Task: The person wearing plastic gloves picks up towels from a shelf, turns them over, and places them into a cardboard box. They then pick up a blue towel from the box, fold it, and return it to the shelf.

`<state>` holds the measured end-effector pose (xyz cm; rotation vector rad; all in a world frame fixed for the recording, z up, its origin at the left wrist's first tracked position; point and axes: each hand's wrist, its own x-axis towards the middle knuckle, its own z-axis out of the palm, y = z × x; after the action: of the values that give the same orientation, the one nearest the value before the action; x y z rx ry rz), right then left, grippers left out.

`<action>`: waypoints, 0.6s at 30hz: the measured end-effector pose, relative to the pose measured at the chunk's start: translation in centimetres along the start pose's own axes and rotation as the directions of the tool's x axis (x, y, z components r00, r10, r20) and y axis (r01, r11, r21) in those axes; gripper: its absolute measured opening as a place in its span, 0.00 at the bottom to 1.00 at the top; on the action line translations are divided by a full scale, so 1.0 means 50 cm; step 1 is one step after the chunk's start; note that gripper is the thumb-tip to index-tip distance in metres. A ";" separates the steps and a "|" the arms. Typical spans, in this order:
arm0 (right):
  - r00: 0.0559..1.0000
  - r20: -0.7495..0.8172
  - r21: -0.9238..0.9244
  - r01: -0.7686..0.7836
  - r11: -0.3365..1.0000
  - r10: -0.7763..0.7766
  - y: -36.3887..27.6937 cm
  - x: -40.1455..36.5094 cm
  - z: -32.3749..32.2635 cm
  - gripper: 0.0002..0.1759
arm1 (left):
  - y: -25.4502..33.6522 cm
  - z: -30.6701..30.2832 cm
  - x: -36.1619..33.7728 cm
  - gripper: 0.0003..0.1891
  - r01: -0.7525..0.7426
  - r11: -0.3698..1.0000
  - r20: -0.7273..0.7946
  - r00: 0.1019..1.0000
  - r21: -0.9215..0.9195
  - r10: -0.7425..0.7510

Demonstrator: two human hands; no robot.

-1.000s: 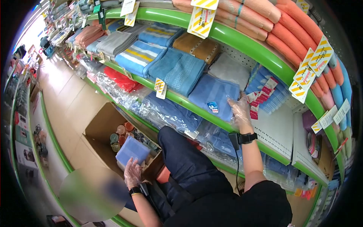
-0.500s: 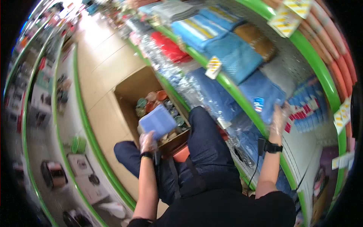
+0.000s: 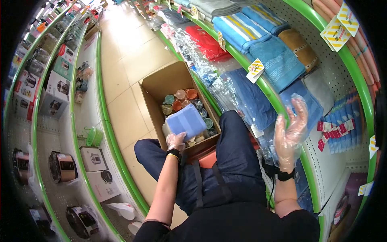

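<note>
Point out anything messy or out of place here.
Loose, crumpled clear plastic is heaped along the lower shelf over the blue towels and hangs over its edge, unlike the neatly folded stacks above. An open cardboard box stands on the aisle floor.

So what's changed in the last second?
The right hand has let go of the blue towel on the shelf and pulled back; it is now raised and open in front of it. The left hand still grips the blue pack over the box. The towels and the box have stayed put.
</note>
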<state>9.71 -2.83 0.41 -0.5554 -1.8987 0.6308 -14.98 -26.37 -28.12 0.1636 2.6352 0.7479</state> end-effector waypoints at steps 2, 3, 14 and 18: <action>1.000 0.018 0.000 -0.009 1.000 0.009 0.006 -0.006 0.019 0.27 | -0.002 0.002 0.002 0.28 0.126 0.976 0.107 0.988 -0.179 -0.108; 1.000 0.019 0.000 -0.005 1.000 0.005 0.006 -0.007 0.027 0.27 | -0.003 0.005 0.003 0.28 0.126 0.975 0.108 0.988 -0.183 -0.108; 0.952 0.283 0.015 -0.129 0.992 0.119 0.002 -0.051 0.076 0.23 | 0.019 -0.063 -0.001 0.19 -0.192 0.821 0.050 0.965 -0.538 0.258; 0.674 0.582 0.299 -0.697 0.651 0.455 0.099 -0.136 0.160 0.14 | -0.042 -0.020 0.041 0.09 0.026 0.239 0.081 0.972 -0.971 0.223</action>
<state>5.41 -4.77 -10.19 -0.7361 -1.8324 1.7949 -17.27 -28.19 -29.15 0.0293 1.4754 2.1385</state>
